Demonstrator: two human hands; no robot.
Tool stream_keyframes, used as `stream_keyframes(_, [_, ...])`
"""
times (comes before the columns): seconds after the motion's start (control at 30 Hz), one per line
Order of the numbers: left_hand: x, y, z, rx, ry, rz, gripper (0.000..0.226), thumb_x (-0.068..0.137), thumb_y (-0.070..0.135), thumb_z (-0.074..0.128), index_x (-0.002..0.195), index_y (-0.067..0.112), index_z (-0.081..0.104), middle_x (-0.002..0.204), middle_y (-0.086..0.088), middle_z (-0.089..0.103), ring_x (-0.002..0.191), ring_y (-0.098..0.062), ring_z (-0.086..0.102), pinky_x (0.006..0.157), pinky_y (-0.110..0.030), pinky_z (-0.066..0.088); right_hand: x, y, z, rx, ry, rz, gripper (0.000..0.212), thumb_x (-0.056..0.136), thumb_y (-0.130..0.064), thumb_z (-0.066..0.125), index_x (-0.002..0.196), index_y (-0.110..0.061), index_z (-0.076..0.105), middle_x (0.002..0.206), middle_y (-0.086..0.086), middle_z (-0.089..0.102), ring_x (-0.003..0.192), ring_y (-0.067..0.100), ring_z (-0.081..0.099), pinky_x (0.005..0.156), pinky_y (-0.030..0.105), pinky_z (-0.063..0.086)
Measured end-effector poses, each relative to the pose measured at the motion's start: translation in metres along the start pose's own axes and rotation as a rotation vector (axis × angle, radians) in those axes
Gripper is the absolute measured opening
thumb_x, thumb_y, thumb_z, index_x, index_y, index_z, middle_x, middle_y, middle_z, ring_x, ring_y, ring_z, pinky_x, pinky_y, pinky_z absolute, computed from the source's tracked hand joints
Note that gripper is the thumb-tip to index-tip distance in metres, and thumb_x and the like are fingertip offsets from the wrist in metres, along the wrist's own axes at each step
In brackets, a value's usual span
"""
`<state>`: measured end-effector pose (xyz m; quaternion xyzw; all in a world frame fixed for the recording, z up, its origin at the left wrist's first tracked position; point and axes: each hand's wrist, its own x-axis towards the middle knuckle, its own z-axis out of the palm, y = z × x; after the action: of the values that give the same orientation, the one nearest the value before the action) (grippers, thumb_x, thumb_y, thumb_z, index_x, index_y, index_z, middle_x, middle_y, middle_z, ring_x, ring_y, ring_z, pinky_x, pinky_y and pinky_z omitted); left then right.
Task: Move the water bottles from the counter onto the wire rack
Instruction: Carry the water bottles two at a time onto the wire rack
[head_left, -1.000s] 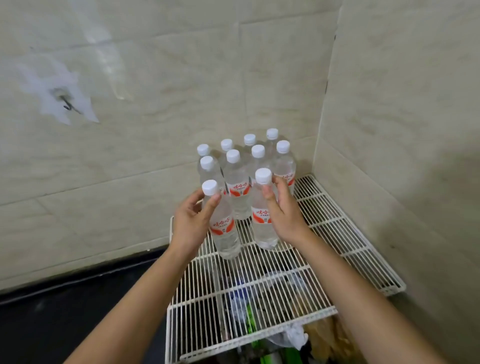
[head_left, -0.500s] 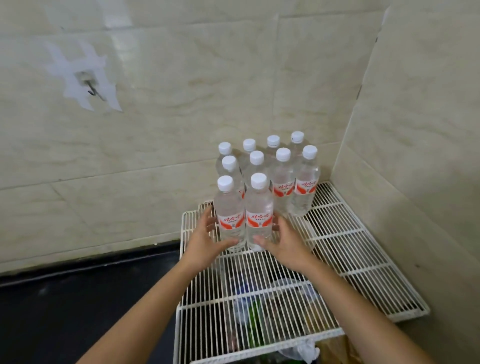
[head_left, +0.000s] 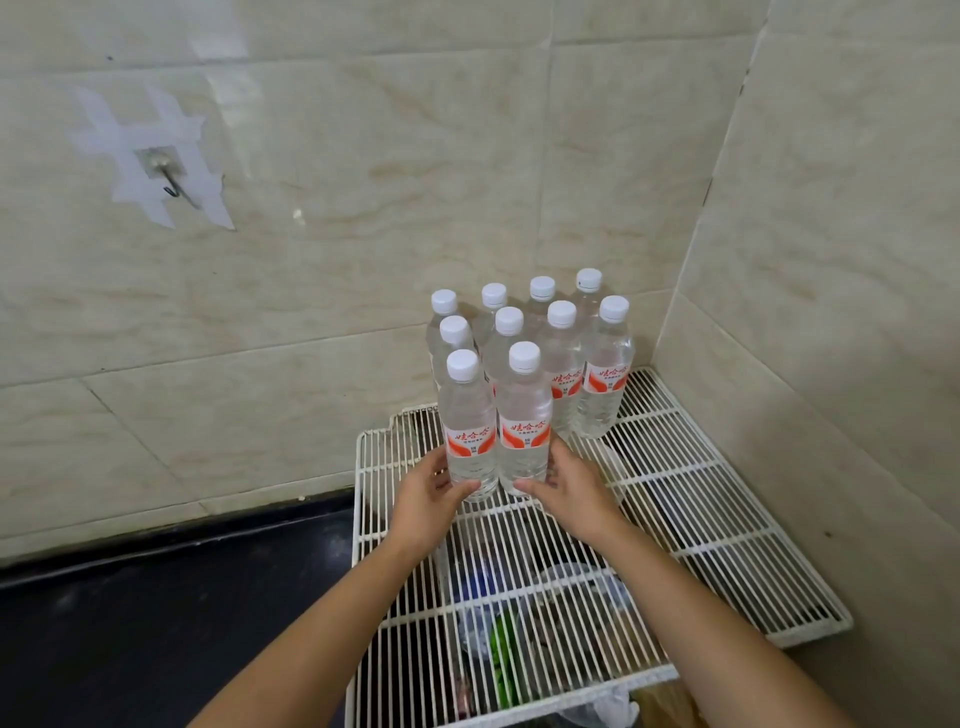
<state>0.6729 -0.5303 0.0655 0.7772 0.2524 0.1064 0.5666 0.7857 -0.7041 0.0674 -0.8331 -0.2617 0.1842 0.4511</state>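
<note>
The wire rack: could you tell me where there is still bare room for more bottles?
Bare wire rack lies right of the front bottles toward the side wall, and in front of both hands. The back-left corner is crowded with bottles.

Ten water bottles (head_left: 523, 415), one wire rack (head_left: 675, 499), perhaps one wall hook (head_left: 174, 179)

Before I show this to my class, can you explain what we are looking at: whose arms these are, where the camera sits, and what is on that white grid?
There is no machine here. A person wears a camera on the head, looking forward and down, so the two bare arms are their own. The white grid is a wire rack set in a tiled corner. Ten water bottles with white caps stand on it in a tight cluster. The left hand cups the base of the front left bottle, and the right hand cups the front right bottle. Both bottles stand upright on the rack. Blurred items lie below it.
</note>
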Motion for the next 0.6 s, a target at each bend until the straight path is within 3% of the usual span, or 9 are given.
stream_keyframes(0.07, [0.000,0.000,0.003,0.008,0.010,-0.002,0.055,0.088,0.013,0.075,0.139,0.017,0.054,0.125,0.009,0.067,0.119,-0.014,0.063,0.106,-0.040,0.051,0.001,-0.002,0.001,0.019,0.003,-0.010,0.076,0.089,-0.026,0.075,0.152,-0.035,0.033,0.141,-0.008,0.060,0.129,0.013,0.058,0.111,0.047,0.046])
stream_keyframes(0.2, [-0.001,0.003,0.005,0.064,0.011,0.006,0.056,0.089,0.016,0.073,0.141,0.017,0.051,0.133,0.004,0.063,0.121,-0.013,0.058,0.108,-0.038,0.048,0.002,-0.004,0.002,-0.008,-0.026,-0.059,0.081,0.092,-0.028,0.072,0.155,-0.038,0.022,0.150,-0.009,0.051,0.138,0.013,0.049,0.114,0.050,0.042])
stream_keyframes(0.3, [-0.009,0.010,0.000,0.143,0.006,0.076,0.061,0.092,0.027,0.070,0.147,0.023,0.046,0.146,0.005,0.055,0.135,-0.012,0.050,0.114,-0.046,0.042,-0.002,-0.006,0.000,-0.055,-0.010,-0.114,0.091,0.092,-0.033,0.071,0.159,-0.036,0.009,0.162,-0.007,0.033,0.148,0.014,0.033,0.121,0.046,0.029])
stream_keyframes(0.37, [-0.018,0.020,-0.011,0.262,0.086,0.155,0.066,0.096,0.044,0.059,0.154,0.023,0.036,0.156,0.004,0.044,0.144,-0.014,0.039,0.119,-0.045,0.034,-0.009,-0.012,-0.003,-0.094,0.088,-0.119,0.095,0.095,-0.037,0.066,0.161,-0.029,-0.002,0.169,-0.004,0.011,0.154,0.017,0.015,0.122,0.042,0.019])
stream_keyframes(0.43, [-0.029,0.035,-0.030,0.485,0.240,0.284,0.068,0.100,0.057,0.040,0.156,0.019,0.032,0.161,-0.002,0.036,0.149,-0.018,0.031,0.122,-0.040,0.027,-0.018,-0.025,-0.006,-0.163,0.272,-0.166,0.087,0.100,-0.044,0.055,0.161,-0.026,-0.004,0.169,-0.003,-0.005,0.154,0.014,0.003,0.124,0.043,0.018])
stream_keyframes(0.5, [-0.042,0.051,-0.051,0.675,0.400,0.405,0.067,0.103,0.057,0.030,0.156,0.016,0.031,0.164,-0.007,0.030,0.152,-0.022,0.024,0.123,-0.039,0.019,-0.022,-0.042,-0.007,-0.232,0.476,-0.342,0.081,0.102,-0.047,0.049,0.161,-0.021,0.000,0.169,0.004,-0.009,0.153,0.013,-0.004,0.124,0.038,0.019])
stream_keyframes(0.6, [-0.063,0.062,-0.087,0.809,0.595,0.447,0.067,0.102,0.052,0.029,0.155,0.013,0.033,0.164,-0.012,0.028,0.153,-0.028,0.023,0.122,-0.047,0.022,-0.016,-0.072,0.005,-0.282,0.593,-0.718,0.079,0.097,-0.038,0.060,0.157,-0.007,0.020,0.164,0.026,0.002,0.156,0.032,0.003,0.125,0.042,0.016])
